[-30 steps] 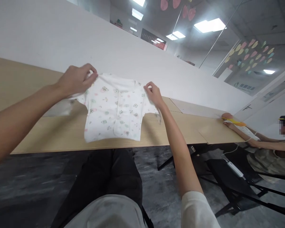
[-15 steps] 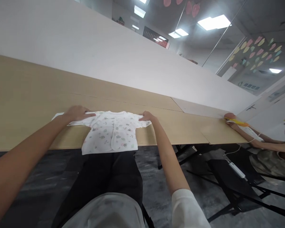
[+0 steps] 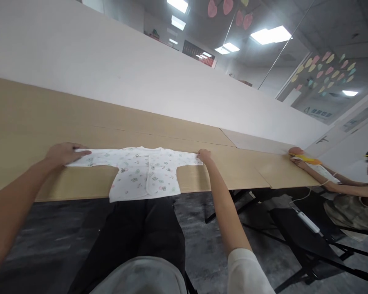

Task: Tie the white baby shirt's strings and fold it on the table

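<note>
Along the front edge of the pale wooden table point(image 3: 233, 167), the white printed shirt point(image 3: 131, 177) lay spread flat with its front facing up, its hem point(image 3: 147, 196) reaching just past that edge above your dark trousers point(image 3: 144, 228). The largest risk, as I judged it, was the whole shirt sliding toward your lap, since the overhanging hem had no support and a downward tug or a brush from your legs could have drawn it along. A smaller one was skewing: an uneven pull at the sides could have twisted and creased the body. Smaller yet, one sleeve end could have slipped loose. Your left hand point(image 3: 63, 154) rested over the end of one sleeve point(image 3: 106, 157), fingers stretched out, and I could not tell whether they gripped the cloth or merely pressed it; your right hand point(image 3: 204, 155) appeared to pinch the tip of the other sleeve point(image 3: 188, 158). Counted by size, there was one run of table, one co-worker point(image 3: 352, 212) off to your right, at least one black chair point(image 3: 290, 218), one shirt, two sleeves and your own two hands.
</note>
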